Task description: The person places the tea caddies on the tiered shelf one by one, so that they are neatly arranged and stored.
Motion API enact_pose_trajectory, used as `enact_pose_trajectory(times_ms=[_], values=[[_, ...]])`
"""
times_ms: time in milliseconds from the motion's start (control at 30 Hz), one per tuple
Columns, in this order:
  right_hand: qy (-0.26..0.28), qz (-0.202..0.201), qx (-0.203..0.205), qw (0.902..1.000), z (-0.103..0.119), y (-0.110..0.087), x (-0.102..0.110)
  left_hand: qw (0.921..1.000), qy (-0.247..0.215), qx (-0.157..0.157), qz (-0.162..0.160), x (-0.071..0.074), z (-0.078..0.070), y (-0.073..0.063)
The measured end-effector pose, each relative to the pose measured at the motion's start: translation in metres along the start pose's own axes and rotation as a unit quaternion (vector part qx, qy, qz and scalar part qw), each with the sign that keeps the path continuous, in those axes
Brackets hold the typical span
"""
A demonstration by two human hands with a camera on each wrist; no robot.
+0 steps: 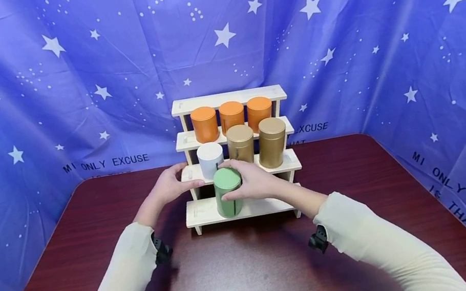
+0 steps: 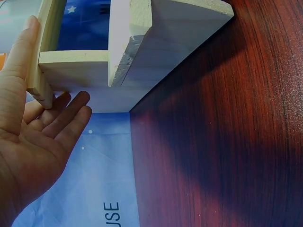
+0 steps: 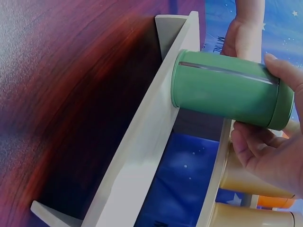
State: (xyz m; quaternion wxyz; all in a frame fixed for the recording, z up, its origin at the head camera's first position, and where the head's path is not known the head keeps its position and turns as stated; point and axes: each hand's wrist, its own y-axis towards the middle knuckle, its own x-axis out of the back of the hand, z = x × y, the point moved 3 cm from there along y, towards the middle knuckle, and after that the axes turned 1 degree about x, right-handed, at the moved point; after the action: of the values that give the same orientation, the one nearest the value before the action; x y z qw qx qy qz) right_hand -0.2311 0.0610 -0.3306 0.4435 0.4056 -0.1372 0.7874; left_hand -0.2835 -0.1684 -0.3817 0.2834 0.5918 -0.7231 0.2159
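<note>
A four-step wooden display rack (image 1: pixel 200 214) stands on the table. My right hand (image 1: pixel 258 181) grips a green canister (image 1: pixel 228 204) near its lid, thumb on one side and fingers on the other. The canister is upright, its base at the lowest step, left of the middle. At the rack's left end, my left hand (image 1: pixel 169 185) holds the second step from the bottom, thumb along the board and fingers beneath it, as the left wrist view shows. A white canister (image 1: pixel 209 159) and two gold canisters (image 1: pixel 272 145) stand on that same step.
On the third step stand three orange canisters (image 1: pixel 205 125) in a row. The top step (image 1: pixel 229 98) is bare wood. A dark red table (image 1: pixel 220 283) lies under the rack, and a blue star-patterned curtain (image 1: pixel 114 57) hangs behind and at both sides.
</note>
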Motion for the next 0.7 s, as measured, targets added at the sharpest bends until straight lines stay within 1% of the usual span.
enact_pose_trajectory(times_ms=[367,700], values=[[-0.003,-0.026,0.003,0.9996,0.0015,0.0012,-0.008,1.0,0.007,-0.001,0.001,-0.0008,0.0,-0.0005],[0.016,-0.042,-0.005,0.999,0.0018,-0.0016,-0.0078,1.0,0.006,-0.004,-0.001,-0.0007,-0.0001,0.0001]])
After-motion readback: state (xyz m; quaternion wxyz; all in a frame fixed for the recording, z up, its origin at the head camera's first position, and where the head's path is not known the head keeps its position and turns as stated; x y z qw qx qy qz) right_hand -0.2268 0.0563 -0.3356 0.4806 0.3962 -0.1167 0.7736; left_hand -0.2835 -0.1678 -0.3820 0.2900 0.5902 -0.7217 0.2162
